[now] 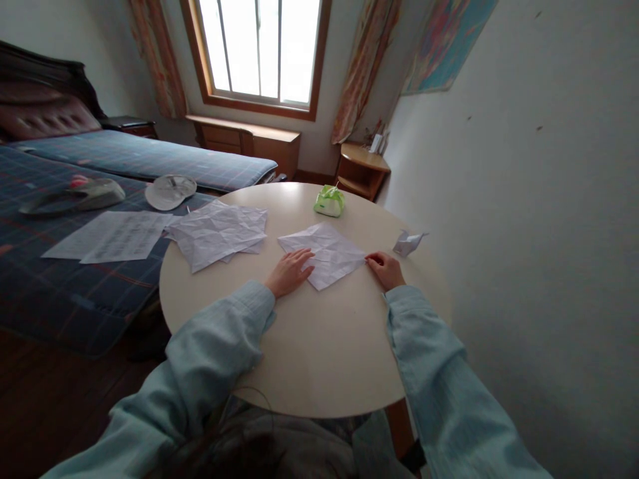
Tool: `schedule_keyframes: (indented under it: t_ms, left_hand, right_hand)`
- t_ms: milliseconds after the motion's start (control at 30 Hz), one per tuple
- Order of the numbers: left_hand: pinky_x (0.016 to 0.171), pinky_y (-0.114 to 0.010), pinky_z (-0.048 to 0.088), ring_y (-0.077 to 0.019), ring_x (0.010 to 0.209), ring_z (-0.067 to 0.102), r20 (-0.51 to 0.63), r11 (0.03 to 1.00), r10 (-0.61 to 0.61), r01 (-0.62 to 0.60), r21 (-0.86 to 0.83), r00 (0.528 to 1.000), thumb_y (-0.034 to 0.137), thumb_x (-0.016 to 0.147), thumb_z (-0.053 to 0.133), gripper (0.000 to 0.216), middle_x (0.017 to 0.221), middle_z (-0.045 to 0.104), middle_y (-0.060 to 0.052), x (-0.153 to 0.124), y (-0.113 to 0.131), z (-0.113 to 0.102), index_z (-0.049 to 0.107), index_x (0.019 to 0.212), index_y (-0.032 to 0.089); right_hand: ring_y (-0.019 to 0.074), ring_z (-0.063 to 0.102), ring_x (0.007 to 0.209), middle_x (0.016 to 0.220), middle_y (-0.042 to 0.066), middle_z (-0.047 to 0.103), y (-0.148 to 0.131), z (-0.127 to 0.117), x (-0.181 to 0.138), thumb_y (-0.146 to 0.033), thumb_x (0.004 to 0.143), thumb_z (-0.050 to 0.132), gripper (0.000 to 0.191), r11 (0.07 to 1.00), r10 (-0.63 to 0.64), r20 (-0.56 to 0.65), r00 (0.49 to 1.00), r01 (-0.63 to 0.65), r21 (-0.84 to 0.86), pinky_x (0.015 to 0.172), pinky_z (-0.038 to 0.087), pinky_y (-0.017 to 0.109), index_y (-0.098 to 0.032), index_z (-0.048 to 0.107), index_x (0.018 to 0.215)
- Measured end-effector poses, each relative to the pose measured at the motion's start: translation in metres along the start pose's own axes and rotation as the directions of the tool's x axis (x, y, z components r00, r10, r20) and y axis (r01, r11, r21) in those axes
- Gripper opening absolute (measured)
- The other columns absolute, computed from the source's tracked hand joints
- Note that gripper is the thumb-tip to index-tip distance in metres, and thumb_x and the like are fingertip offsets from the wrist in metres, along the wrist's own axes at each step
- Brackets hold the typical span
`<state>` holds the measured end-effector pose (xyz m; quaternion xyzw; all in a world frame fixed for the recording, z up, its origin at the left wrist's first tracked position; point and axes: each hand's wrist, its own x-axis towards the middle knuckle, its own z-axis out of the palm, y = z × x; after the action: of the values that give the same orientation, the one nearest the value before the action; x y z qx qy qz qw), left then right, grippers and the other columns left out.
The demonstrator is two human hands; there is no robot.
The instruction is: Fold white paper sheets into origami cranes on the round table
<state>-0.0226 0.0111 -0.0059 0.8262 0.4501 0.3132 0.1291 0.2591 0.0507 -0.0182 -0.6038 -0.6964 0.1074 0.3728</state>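
A creased white sheet of paper [329, 256] lies on the round table [319, 346], turned so that one corner points toward me. My left hand [290, 269] rests flat on its left side with the fingers stretched out. At the sheet's right corner, my right hand [385, 267] pinches the paper between thumb and fingers. Just beyond that hand stands a small folded paper figure [408, 243]. To the left, a stack of creased paper sheets [219, 233] reaches the table's edge. Behind the sheet sits a green and white tissue pack [329, 201].
A bed [100, 313] with a plaid cover adjoins the table's left side, holding printed sheets [114, 236], a white cap [170, 193] and a bag [94, 195]. The wall [524, 266] runs close along the right. A corner shelf [363, 159] and a low desk [249, 133] stand behind.
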Motion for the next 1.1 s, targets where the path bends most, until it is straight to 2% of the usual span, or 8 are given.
schedule_keyframes:
  t_ms: [100, 267, 333, 433, 567, 700, 900, 1100]
  left_hand:
    - [0.100, -0.039, 0.026, -0.0194, 0.114, 0.046, 0.043, 0.997, -0.030, 0.026, 0.075, 0.999, 0.035, 0.081, 0.044, 0.036, 0.117, 0.056, -0.008, 0.001, -0.003, 0.001, 0.050, 0.113, 0.021]
    - [0.088, -0.033, 0.037, -0.0187, 0.084, 0.058, -0.112, 0.971, -0.135, 0.154, 0.185, 0.985, 0.029, 0.084, 0.036, 0.029, 0.078, 0.065, -0.007, 0.004, -0.001, -0.005, 0.059, 0.098, 0.018]
    - [0.090, -0.034, 0.036, -0.0200, 0.093, 0.056, -0.122, 0.978, -0.089, 0.111, 0.179, 0.988, 0.029, 0.081, 0.042, 0.030, 0.094, 0.064, -0.008, 0.003, -0.001, -0.006, 0.056, 0.105, 0.018]
    - [0.097, -0.038, 0.030, -0.0229, 0.113, 0.044, 0.025, 0.986, 0.013, -0.017, 0.164, 1.000, 0.035, 0.077, 0.048, 0.041, 0.122, 0.051, -0.009, 0.001, -0.003, -0.004, 0.049, 0.116, 0.021]
    - [0.103, -0.044, 0.019, -0.0183, 0.120, 0.039, 0.221, 0.991, -0.012, -0.017, 0.132, 0.975, 0.020, 0.079, 0.040, 0.033, 0.126, 0.049, -0.002, 0.001, -0.007, 0.000, 0.054, 0.108, 0.028]
    - [0.104, -0.038, 0.021, -0.0126, 0.116, 0.043, 0.229, 0.997, -0.034, 0.017, 0.073, 0.973, 0.004, 0.074, 0.031, 0.044, 0.120, 0.054, 0.000, 0.003, -0.004, 0.000, 0.055, 0.104, 0.026]
    - [0.104, -0.039, 0.022, -0.0188, 0.125, 0.033, 0.303, 0.993, 0.024, -0.057, 0.099, 0.953, 0.037, 0.080, 0.041, 0.035, 0.133, 0.041, -0.005, 0.003, 0.006, -0.003, 0.052, 0.111, 0.022]
    - [0.104, -0.042, 0.020, -0.0212, 0.127, 0.028, 0.273, 0.975, -0.036, -0.026, 0.219, 0.961, 0.052, 0.081, 0.035, 0.049, 0.138, 0.033, -0.004, 0.000, -0.003, -0.003, 0.043, 0.123, 0.027]
  right_hand:
    - [0.0154, 0.054, 0.066, 0.071, 0.004, 0.063, -0.003, -0.001, 0.000, -0.028, 0.067, 0.048, 0.018, 1.000, 0.025, -0.020, 0.999, -0.025, 0.006, 0.067, 0.043, 0.030, -0.016, 0.060, 0.071]
    - [0.0157, 0.054, 0.066, 0.073, 0.007, 0.062, -0.008, 0.000, -0.001, -0.030, 0.068, 0.048, 0.018, 0.997, 0.080, -0.109, 0.991, -0.079, 0.010, 0.066, 0.044, 0.030, -0.015, 0.057, 0.072]
    - [0.0156, 0.055, 0.067, 0.075, 0.007, 0.063, -0.010, 0.000, -0.003, -0.032, 0.069, 0.048, 0.020, 0.996, 0.083, -0.113, 0.990, -0.080, 0.032, 0.067, 0.044, 0.030, -0.016, 0.058, 0.075]
    - [0.0153, 0.056, 0.067, 0.080, 0.007, 0.064, -0.011, 0.000, -0.004, -0.035, 0.070, 0.048, 0.024, 0.994, 0.080, -0.044, 0.996, -0.077, 0.072, 0.066, 0.045, 0.029, -0.017, 0.059, 0.080]
    - [0.0153, 0.057, 0.067, 0.080, 0.006, 0.065, -0.012, 0.000, -0.005, -0.036, 0.070, 0.050, 0.024, 0.988, 0.103, 0.016, 0.995, -0.104, 0.112, 0.065, 0.045, 0.029, -0.017, 0.061, 0.080]
    - [0.0156, 0.057, 0.070, 0.078, 0.005, 0.065, -0.017, 0.010, -0.001, -0.033, 0.071, 0.049, 0.022, 0.986, 0.126, -0.019, 0.992, -0.123, 0.116, 0.068, 0.045, 0.029, -0.017, 0.061, 0.079]
    - [0.0203, 0.053, 0.086, 0.090, 0.010, 0.062, -0.033, 0.040, 0.004, -0.037, 0.074, 0.049, 0.027, 0.993, 0.005, -0.046, 0.999, -0.011, -0.119, 0.082, 0.040, 0.036, -0.015, 0.062, 0.081]
    - [0.0231, 0.052, 0.093, 0.103, 0.015, 0.058, -0.024, 0.045, 0.002, -0.045, 0.070, 0.055, 0.051, 0.995, -0.011, -0.141, 0.990, -0.004, -0.103, 0.086, 0.038, 0.039, -0.010, 0.053, 0.106]
